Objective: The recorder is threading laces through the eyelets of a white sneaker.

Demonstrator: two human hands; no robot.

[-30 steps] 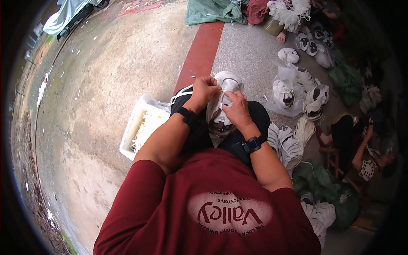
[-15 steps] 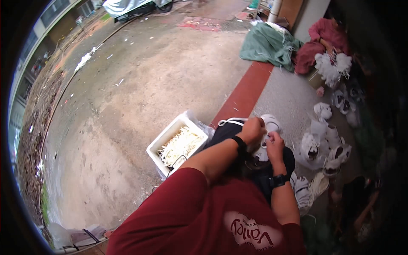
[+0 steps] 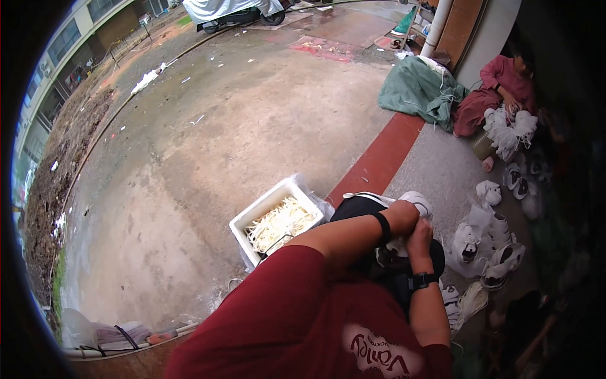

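Observation:
A white shoe [image 3: 415, 199] rests on my lap over dark trousers, its toe end showing beyond my hands. My left hand [image 3: 403, 216] is curled closed against the shoe. Right beside it my right hand [image 3: 419, 239] is closed too, fingers bent in a pinch. The two hands nearly touch, and whatever they pinch is hidden between them. Part of a white shoelace [image 3: 366, 196] lies over the dark cloth to the left of the shoe. The rest of the shoe is covered by my hands and wrists.
Left of my legs stands a white foam box [image 3: 243, 230] with many pale laces [image 3: 281, 221]. White shoes [image 3: 470, 243] in clear plastic lie to the right. Farther off, a person [image 3: 505, 82] in red sits with white laces [image 3: 510, 129], near a green sack [image 3: 413, 88].
My left hand has come in against my right, and both now sit closer together over the shoe. The whole view has shifted, so the surroundings appear lower and farther right.

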